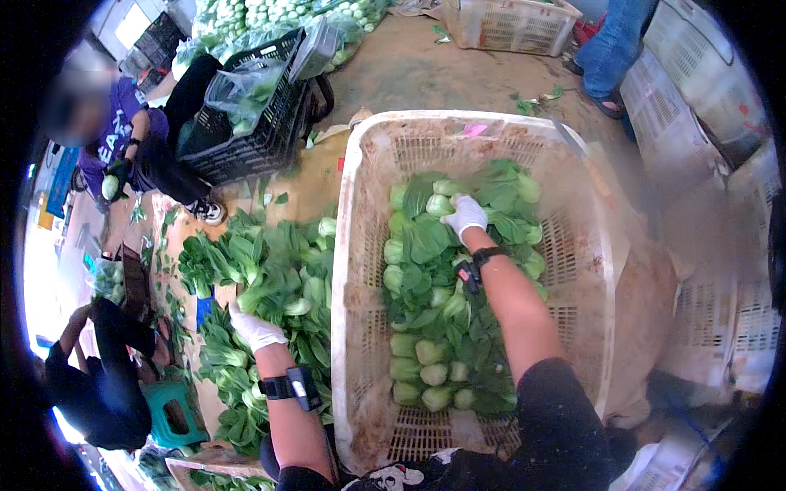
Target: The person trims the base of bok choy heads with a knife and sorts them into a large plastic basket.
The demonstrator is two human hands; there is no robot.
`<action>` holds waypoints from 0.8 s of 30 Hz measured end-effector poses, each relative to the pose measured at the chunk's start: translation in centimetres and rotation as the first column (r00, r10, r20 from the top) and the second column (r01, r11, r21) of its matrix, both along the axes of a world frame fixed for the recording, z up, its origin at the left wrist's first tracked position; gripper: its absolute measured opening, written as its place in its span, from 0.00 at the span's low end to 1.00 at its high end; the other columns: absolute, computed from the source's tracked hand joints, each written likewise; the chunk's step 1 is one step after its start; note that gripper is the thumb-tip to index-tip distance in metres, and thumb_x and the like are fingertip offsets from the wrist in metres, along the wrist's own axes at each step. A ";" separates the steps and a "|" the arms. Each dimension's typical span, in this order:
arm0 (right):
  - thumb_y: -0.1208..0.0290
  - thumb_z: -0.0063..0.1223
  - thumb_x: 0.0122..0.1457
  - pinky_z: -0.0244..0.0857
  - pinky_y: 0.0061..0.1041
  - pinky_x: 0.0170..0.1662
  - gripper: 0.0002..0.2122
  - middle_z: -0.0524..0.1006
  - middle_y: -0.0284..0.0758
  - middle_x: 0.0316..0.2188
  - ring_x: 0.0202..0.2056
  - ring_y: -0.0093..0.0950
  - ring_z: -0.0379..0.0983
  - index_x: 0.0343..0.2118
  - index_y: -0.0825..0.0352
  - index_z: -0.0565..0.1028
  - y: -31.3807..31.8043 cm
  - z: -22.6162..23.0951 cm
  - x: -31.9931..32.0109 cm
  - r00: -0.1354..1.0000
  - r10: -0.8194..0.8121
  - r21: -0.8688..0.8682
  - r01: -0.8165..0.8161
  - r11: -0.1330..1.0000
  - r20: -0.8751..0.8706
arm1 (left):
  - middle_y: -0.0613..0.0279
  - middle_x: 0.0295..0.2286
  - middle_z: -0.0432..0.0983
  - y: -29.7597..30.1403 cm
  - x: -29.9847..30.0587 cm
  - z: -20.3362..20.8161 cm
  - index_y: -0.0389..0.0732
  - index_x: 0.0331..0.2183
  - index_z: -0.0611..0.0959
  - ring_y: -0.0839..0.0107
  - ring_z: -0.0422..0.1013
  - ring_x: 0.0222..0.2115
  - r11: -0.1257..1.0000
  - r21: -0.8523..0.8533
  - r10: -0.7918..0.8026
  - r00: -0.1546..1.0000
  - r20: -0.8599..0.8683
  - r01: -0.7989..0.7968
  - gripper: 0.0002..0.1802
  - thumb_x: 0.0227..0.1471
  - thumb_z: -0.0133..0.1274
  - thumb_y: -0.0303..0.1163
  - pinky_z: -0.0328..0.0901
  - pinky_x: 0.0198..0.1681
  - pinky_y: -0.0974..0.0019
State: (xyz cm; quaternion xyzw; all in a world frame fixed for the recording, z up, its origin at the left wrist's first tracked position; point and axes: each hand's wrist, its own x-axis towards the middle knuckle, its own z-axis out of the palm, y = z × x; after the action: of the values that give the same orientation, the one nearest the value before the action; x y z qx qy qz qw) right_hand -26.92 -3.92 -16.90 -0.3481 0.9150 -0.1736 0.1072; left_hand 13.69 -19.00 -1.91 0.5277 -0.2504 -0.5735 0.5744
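Inside a large dirty-white plastic crate (354,245), my white-gloved right hand (467,216) is closed on a pale green bok choy (439,204) near the far end. Other bok choy (432,352) lie around it in rows, their pale bases mostly turned outward and their leaves overlapping in the middle. To the left of the crate, my gloved left hand (257,331) hovers over or rests against a pile of loose bok choy (229,368). Its fingers look stretched out, and I see nothing held in them. Dark bands circle both my wrists.
A black crate (246,139) with bagged greens stands at the far left, beside a seated person holding a vegetable. Another person sits near a teal stool (173,413). White crates (696,74) are stacked at right; someone in jeans (614,49) stands nearby.
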 end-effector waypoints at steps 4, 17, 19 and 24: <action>0.63 0.55 0.45 0.68 0.39 0.35 0.08 0.75 0.41 0.30 0.32 0.41 0.73 0.27 0.59 0.75 3.4 -0.2 0.4 0.998 0.038 -0.125 -0.031 0.992 0.055 | 0.56 0.56 0.57 6.2 -8.2 7.6 0.49 0.60 0.55 0.63 0.54 0.57 0.915 -0.368 -0.068 0.963 0.260 0.164 0.35 0.53 0.48 0.35 0.46 0.58 0.63; 0.62 0.54 0.45 0.69 0.33 0.43 0.15 0.76 0.41 0.41 0.42 0.37 0.74 0.37 0.60 0.79 -1.6 2.3 -3.0 0.984 0.144 0.416 -0.174 0.892 0.102 | 0.47 0.51 0.60 12.6 -16.9 0.6 0.34 0.56 0.62 0.56 0.56 0.54 0.460 -0.204 -0.373 0.396 0.839 0.864 0.39 0.42 0.58 0.30 0.50 0.58 0.60; 0.61 0.53 0.43 0.68 0.34 0.42 0.16 0.76 0.41 0.35 0.40 0.38 0.73 0.36 0.60 0.78 1.4 3.0 -2.2 0.976 0.216 0.194 -0.214 0.957 0.009 | 0.45 0.50 0.60 13.0 -17.0 0.1 0.34 0.56 0.60 0.53 0.56 0.53 0.439 -0.211 -0.364 0.387 0.847 0.873 0.41 0.42 0.59 0.31 0.51 0.58 0.59; 0.59 0.60 0.40 0.67 0.32 0.39 0.20 0.74 0.39 0.29 0.34 0.36 0.72 0.38 0.61 0.76 6.2 8.5 5.6 0.914 0.333 -0.426 -0.212 0.879 0.232 | 0.42 0.55 0.53 13.5 -17.2 -0.6 0.34 0.58 0.55 0.53 0.51 0.57 0.525 -0.203 -0.405 0.453 0.794 0.826 0.52 0.37 0.65 0.37 0.47 0.60 0.60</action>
State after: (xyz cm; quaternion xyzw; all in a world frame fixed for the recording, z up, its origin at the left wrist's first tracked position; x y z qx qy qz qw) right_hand -21.30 2.30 -8.42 -0.4586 0.7758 -0.3867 0.1957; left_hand -3.55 -5.48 -2.49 0.3565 -0.7772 -0.4184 0.3064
